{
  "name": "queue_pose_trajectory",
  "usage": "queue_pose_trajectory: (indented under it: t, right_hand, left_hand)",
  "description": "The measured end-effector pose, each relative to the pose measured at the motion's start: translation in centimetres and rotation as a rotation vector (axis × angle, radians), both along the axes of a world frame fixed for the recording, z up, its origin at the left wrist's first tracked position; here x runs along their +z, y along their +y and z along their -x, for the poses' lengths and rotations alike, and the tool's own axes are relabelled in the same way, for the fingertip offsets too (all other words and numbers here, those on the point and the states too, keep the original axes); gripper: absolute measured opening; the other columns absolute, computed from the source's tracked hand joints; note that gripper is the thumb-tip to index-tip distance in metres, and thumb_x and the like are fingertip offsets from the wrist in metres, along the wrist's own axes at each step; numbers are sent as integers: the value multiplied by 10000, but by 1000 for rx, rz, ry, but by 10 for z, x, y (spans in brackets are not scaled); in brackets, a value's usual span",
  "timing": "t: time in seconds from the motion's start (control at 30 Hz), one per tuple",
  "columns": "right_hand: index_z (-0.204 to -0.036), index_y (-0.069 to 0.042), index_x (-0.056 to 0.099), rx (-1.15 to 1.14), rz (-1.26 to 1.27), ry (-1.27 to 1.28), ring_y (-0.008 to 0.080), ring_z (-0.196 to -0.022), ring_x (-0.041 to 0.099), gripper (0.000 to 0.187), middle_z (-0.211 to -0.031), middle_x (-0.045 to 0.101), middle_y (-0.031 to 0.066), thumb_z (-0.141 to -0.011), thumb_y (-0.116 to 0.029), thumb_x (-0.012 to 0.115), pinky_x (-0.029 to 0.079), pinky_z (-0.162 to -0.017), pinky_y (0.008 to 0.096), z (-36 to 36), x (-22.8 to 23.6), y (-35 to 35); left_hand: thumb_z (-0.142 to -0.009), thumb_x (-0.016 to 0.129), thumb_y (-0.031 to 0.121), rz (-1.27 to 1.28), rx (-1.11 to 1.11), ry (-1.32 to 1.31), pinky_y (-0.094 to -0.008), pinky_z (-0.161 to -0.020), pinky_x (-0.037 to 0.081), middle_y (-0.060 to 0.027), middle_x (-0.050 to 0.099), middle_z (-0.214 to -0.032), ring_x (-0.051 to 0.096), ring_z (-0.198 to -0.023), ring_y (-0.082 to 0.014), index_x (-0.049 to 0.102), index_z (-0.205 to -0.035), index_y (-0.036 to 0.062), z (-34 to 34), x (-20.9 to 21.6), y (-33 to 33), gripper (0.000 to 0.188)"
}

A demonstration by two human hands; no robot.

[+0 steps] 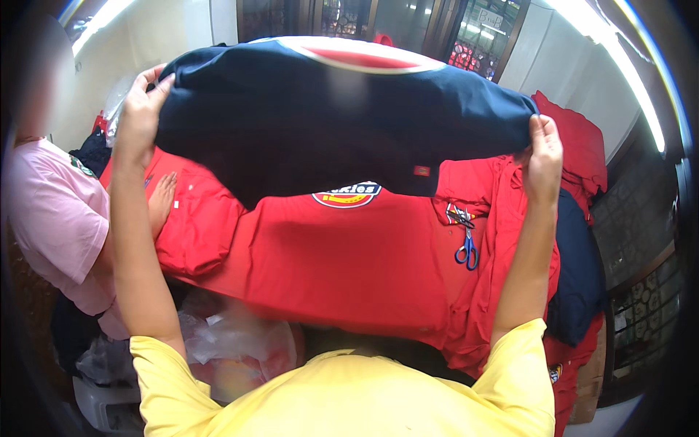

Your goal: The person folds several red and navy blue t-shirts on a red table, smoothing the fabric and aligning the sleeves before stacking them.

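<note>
1. Head view: the left hand (141, 109) pinches one end of a navy-blue, red-and-white-printed cloth garment (328, 127) between thumb and fingers.
2. The right hand (545, 148) pinches the opposite end; the garment hangs stretched between both hands.
3. Below the hands, a bright red fabric shirt (349, 255) lies spread out.
4. Blue-handled metal scissors (467, 255) lie below and inward of the right hand.
5. A co-worker's bare hand (161, 205) rests on folded red cloth (195, 229) below the left hand.
</note>
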State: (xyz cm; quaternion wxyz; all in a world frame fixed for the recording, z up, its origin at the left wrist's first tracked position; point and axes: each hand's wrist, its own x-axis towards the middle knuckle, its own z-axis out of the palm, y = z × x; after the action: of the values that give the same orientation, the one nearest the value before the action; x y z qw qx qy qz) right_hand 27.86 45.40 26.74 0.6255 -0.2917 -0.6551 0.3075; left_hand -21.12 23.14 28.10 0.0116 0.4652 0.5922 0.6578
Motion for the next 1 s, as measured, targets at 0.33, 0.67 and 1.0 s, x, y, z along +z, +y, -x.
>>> queue_pose_trajectory:
  t: [0.33,0.67,1.0]
  right_hand:
    - [-1196,8,542,435,-59,292,184,-918,638,246,-1026,632,95,-978,-107,542,525,-805,327,-83,41,-34]
    - [-1079,-61,619,311,309,150,91,-754,628,175,-900,643,5,-944,-172,606,539,-611,257,-40,-37,4]
    - [-916,-33,621,-22,347,-253,86,-766,569,65,-807,583,-20,-870,-74,642,466,-669,236,-69,-185,-133]
  left_hand:
    - [-972,560,176,-156,-236,-71,-279,-914,488,-97,636,-1132,629,-995,-127,472,-1358,9,-30,25,-137,430]
    - [-935,603,93,15,-501,-422,-271,-870,509,-58,671,-1015,648,-941,-134,609,-1170,11,30,-48,-66,249]
    - [-855,657,73,293,-318,-435,-265,-896,443,-33,646,-1056,584,-981,-121,649,-1077,-1,-36,-206,-138,235]
